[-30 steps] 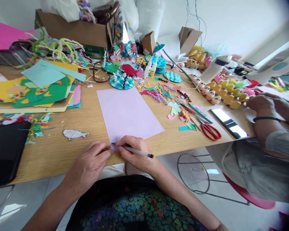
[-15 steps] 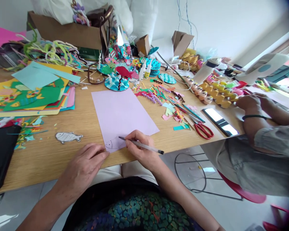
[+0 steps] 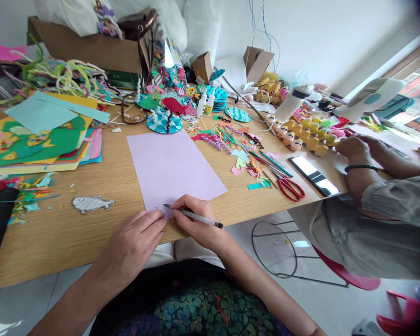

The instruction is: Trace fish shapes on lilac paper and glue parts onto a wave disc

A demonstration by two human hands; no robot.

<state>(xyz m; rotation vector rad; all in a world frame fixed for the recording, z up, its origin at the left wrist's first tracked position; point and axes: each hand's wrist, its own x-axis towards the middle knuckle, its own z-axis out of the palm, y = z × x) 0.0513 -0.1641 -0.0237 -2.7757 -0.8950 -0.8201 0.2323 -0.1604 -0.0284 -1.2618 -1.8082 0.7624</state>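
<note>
My right hand [image 3: 198, 221] grips a clear pen with a black end [image 3: 203, 219], its tip on the lower part of a lilac paper sheet [image 3: 171, 163]. My left hand [image 3: 135, 240] lies flat on the sheet's lower left corner with its fingers stretched out, covering much of the drawn outline. Only a few dark lines show between the two hands. Left of the sheet, a grey-white fish cutout [image 3: 93, 204] lies on the wooden table [image 3: 56, 242].
Red-handled scissors [image 3: 291, 188], a phone [image 3: 314, 176] and paper scraps [image 3: 243, 161] lie to the right. Coloured paper sheets [image 3: 42, 116] are stacked at the left. Fish decorations [image 3: 165, 122] stand behind the sheet. Another person's arm [image 3: 362, 172] rests at the far right.
My left hand has moved right over the drawn fish head, which showed before. The pen tip has shifted left, nearer my left fingers. The whole view has turned slightly.
</note>
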